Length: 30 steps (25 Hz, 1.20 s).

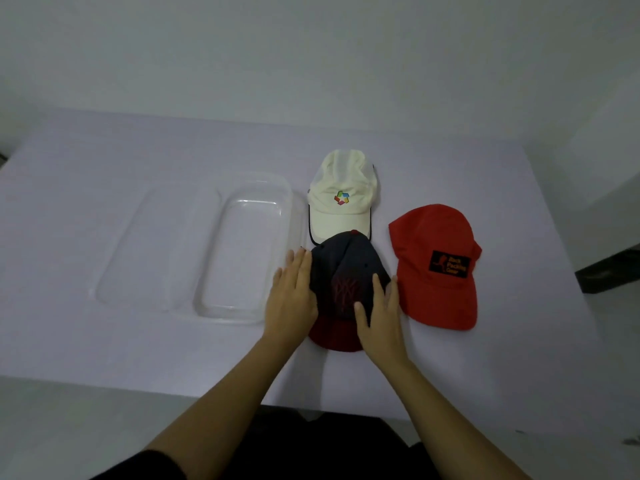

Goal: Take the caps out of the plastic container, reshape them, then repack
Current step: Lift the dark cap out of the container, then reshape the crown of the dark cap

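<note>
Three caps lie on the pale table [104, 341], all outside the packaging. The white cap [341, 199], with a small coloured logo on its front, sits farthest from the person, its brim pointing toward them. The red cap [436, 268], with a black patch on the front, lies to the right, apart from the other two. The dark cap [346, 271], navy with a red brim and a red emblem, lies nearest the person; its crown overlaps the front edge of the white cap's brim.

Two clear plastic pieces rest side by side to the left of the caps: the deeper container [242, 258], just beside the dark and white caps, and a shallower tray or lid [138, 244] to its left. Both hold nothing.

Two hands are on the dark cap. The left hand [292, 296] lies flat against the cap's left side, fingers straight and together. The right hand [381, 310] rests on the cap's right side, fingers extended and slightly spread over the crown. Neither hand is closed around the cap; both press on it with flat palms.
</note>
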Motion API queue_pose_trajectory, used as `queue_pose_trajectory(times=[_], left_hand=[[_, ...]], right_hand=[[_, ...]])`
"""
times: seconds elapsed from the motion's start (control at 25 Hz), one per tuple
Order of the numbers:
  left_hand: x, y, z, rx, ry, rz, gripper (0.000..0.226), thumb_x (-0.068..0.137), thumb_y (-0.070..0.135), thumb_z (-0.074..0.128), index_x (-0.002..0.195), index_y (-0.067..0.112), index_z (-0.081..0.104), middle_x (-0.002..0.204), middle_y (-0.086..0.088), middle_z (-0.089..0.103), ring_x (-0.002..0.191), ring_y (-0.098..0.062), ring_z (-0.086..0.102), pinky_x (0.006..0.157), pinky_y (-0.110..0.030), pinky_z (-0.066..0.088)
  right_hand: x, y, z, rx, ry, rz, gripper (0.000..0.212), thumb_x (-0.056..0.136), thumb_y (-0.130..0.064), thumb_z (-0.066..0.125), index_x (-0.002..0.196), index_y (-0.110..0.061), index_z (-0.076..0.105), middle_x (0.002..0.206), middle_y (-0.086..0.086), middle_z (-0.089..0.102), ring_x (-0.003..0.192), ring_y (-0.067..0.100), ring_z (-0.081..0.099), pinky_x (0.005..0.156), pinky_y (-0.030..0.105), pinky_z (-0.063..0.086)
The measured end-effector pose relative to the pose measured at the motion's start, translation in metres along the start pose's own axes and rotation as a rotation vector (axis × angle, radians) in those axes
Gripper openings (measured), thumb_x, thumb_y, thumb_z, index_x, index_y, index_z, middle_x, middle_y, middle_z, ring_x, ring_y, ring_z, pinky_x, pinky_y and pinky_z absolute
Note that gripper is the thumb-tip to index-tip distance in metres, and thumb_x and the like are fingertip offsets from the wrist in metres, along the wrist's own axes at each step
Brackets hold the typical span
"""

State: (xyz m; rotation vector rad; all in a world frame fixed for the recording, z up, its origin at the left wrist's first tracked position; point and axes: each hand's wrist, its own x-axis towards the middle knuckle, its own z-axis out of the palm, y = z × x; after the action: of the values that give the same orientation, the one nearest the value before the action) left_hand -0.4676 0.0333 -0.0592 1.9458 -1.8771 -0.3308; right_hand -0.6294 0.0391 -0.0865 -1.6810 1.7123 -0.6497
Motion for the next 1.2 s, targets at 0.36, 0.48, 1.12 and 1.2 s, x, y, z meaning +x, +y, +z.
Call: queue_pose_trajectory(times=[0.36, 0.48, 1.12, 1.2], left_hand=[[-0.002, -0.032, -0.026, 0.345, -0.325, -0.243, 0.082, 0.092, 0.006, 0.05, 0.148, 0.012, -0.01, 0.125, -0.011, 0.054, 0.084, -0.023, 0.064, 0.073, -0.035, 0.052], [-0.003, -0.039, -0.024, 0.306, -0.262, -0.217, 0.076, 0.093, 0.007, 0.049, 0.149, 0.009, -0.002, 0.143, -0.015, 0.042, 0.114, -0.033, 0.057, 0.091, -0.042, 0.05], [-0.048, -0.004, 0.02, -0.084, -0.239, 0.209, 0.085, 0.092, 0.0, 0.045, 0.14, 0.046, -0.007, 0.157, -0.018, 0.006, 0.142, -0.045, 0.008, 0.093, -0.051, 0.048], [-0.049, -0.007, 0.013, -0.073, -0.228, 0.241, 0.084, 0.092, -0.001, 0.043, 0.145, 0.043, -0.004, 0.157, -0.018, 0.009, 0.141, -0.046, 0.013, 0.091, -0.053, 0.051]], right_hand=[[-0.02, 0.01, 0.004, -0.103, -0.237, -0.168, 0.092, 0.078, 0.005, 0.049, 0.145, -0.031, -0.003, 0.153, -0.004, -0.024, 0.141, 0.018, -0.02, 0.112, 0.036, 0.019], [-0.022, 0.015, -0.001, -0.233, -0.313, -0.187, 0.109, 0.069, 0.005, 0.054, 0.142, -0.035, -0.016, 0.15, -0.001, -0.034, 0.14, 0.02, -0.025, 0.104, 0.035, 0.037], [-0.023, 0.008, -0.014, -0.414, 0.064, -0.222, 0.082, 0.075, -0.009, 0.069, 0.144, 0.0, 0.025, 0.15, 0.026, 0.027, 0.129, 0.039, 0.044, 0.095, 0.044, 0.047], [-0.013, 0.004, -0.022, -0.421, 0.086, -0.153, 0.084, 0.072, -0.001, 0.071, 0.142, 0.003, 0.026, 0.147, 0.029, 0.032, 0.124, 0.042, 0.048, 0.087, 0.046, 0.054]])
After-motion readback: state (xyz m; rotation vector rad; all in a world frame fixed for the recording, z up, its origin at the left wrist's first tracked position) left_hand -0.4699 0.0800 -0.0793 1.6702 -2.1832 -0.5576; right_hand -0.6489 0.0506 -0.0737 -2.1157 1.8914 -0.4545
